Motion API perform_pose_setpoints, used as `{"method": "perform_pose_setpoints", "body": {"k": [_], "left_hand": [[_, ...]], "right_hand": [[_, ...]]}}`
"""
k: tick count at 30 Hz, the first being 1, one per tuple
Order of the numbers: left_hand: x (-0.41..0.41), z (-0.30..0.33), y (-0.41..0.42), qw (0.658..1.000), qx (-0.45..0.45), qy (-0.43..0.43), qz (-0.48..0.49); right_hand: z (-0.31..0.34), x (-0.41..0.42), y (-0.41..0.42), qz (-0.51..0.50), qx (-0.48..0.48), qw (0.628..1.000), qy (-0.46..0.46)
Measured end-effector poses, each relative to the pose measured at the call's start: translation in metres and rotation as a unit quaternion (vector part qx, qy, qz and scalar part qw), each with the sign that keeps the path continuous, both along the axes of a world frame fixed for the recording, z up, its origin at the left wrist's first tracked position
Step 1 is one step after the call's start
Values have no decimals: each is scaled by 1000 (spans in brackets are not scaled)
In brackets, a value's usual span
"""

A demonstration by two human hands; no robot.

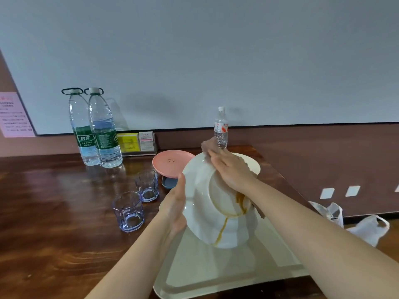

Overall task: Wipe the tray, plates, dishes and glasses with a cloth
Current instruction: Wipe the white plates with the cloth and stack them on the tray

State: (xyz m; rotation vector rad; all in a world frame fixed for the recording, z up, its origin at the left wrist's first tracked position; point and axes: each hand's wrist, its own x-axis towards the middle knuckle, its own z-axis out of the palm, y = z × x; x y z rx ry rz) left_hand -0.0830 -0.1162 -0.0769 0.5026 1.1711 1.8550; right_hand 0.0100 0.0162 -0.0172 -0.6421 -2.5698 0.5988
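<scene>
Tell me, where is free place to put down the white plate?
Bare tray lies below the white plate. Bare table lies left of the two glasses. It is crowded around the pink plate and the bottles.

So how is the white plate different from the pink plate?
The white plate is held tilted over the tray by the left hand; the pink plate sits flat on the table. The white one has brown streaks running down; the pink one has only small specks. Both are round.

Two large water bottles, small bottle, card holder by wall; plastic bags right.
</scene>
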Motion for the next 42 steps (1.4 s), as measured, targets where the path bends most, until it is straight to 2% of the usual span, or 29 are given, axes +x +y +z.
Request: {"method": "perform_pose_setpoints", "body": {"k": [3,6,10,12,14,16,18,20,23,25,28,30,32,36,39,42], "left_hand": [[4,5,0,999,13,31,6],[10,6,-2,998,13,55,15],[12,6,-7,997,-20,68,31],[12,7,-11,997,-25,66,27],[11,11,-15,996,-23,72,46],[6,16,-19,994,-14,74,73],[3,24,-21,992,-11,86,88],[2,29,-19,991,-12,107,77],[4,29,-16,990,-19,119,78],[6,25,-13,990,-22,120,73],[11,20,-12,990,-4,117,79],[13,18,-11,990,16,118,74],[15,18,-11,989,27,122,79],[16,20,-10,989,18,123,76],[16,22,-11,992,6,107,69],[18,23,-14,991,-3,108,75]], "right_hand": [[1,-1,-30,40,111,993,-32],[-8,-1,-56,81,174,978,-84],[-5,-2,-40,72,182,978,-66],[-4,-8,-13,28,97,994,-52],[-4,-6,9,-10,-78,996,32],[-8,2,16,-37,-245,962,113],[-8,8,15,-54,-308,941,129],[-2,4,11,-60,-281,948,141],[10,-9,1,-26,-120,988,98],[12,-15,-7,-4,-14,1000,27],[11,-16,-33,9,188,981,-50],[3,-15,-51,32,265,962,-55],[-8,-14,-61,46,302,951,-41],[-4,-17,-50,43,290,956,-28],[11,-17,-29,10,184,981,-55],[16,-18,-5,-14,42,998,-36]]}}
